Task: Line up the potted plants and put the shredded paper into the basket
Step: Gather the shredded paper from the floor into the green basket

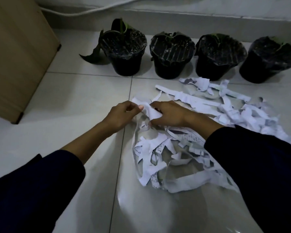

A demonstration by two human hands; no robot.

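Note:
Several black potted plants stand in a row along the far wall step: the leftmost pot [126, 52], a second pot [170, 56], a third pot [218, 56] and the rightmost pot [267, 59]. White shredded paper [200, 105] is spread over the tiled floor in front of them, and more strips [160, 158] lie nearer to me. My left hand [123, 113] pinches a strip at the pile's left edge. My right hand [168, 115] is closed on a bunch of paper right beside it. No basket is visible.
A large brown cardboard box [15, 56] stands at the left on the floor. A white cable [84, 11] runs along the wall behind it. The white step [191, 15] borders the far side. My dark sleeves fill the lower corners.

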